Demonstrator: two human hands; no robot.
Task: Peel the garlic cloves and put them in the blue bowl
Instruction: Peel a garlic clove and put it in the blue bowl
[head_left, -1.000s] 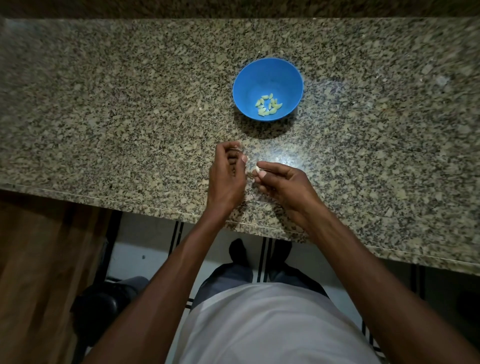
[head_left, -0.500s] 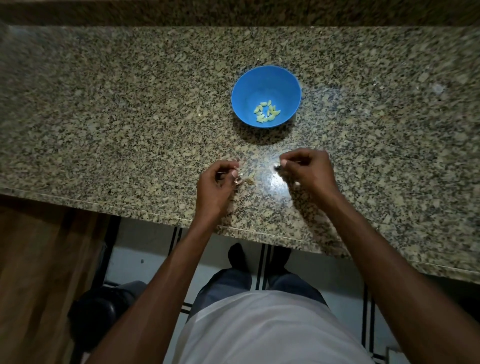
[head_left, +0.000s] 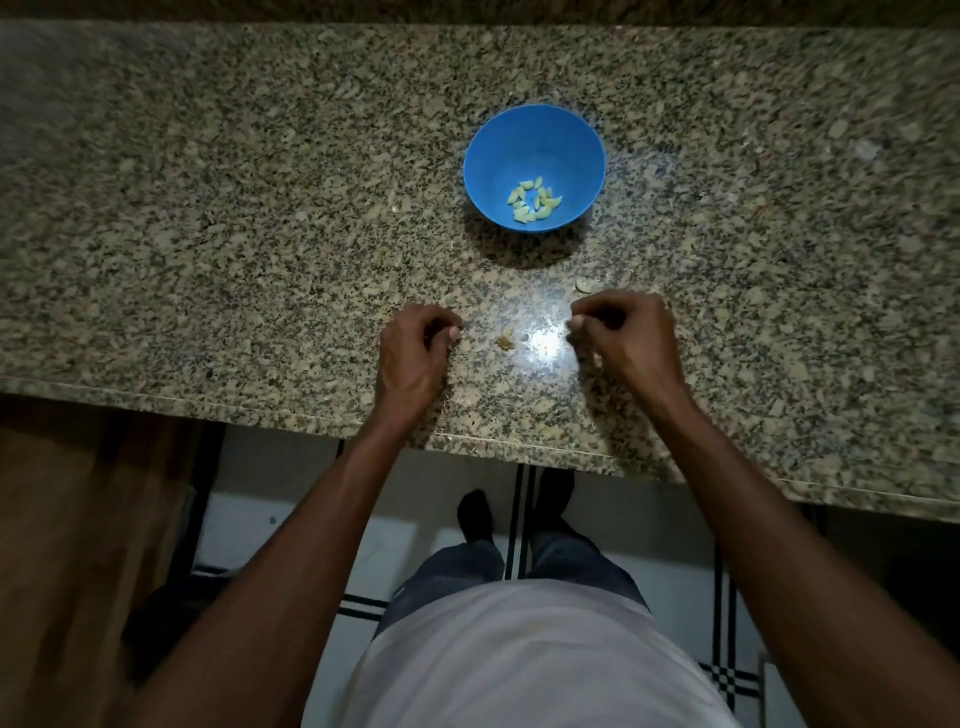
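The blue bowl (head_left: 480, 156) stands on the granite counter (head_left: 208, 208) beyond my hands, with several peeled garlic cloves (head_left: 534, 205) in its bottom. My left hand (head_left: 415, 353) rests near the counter's front edge with curled fingers, and I see nothing in it. About a hand's width to its right, my right hand (head_left: 623, 338) has thumb and fingers pinched together on a small garlic clove that is mostly hidden. A scrap of garlic skin (head_left: 506, 339) lies between the hands. Another pale garlic piece (head_left: 584, 285) lies just beyond my right hand.
The counter's front edge (head_left: 519, 447) runs right below my wrists. A bright light reflection (head_left: 543, 340) shines on the stone between the hands. Below the counter are a tiled floor, my feet and a dark object at lower left.
My hands have drawn apart, the left sliding left and the right moving right. The skin scrap that was at my left fingertips now lies alone on the counter.
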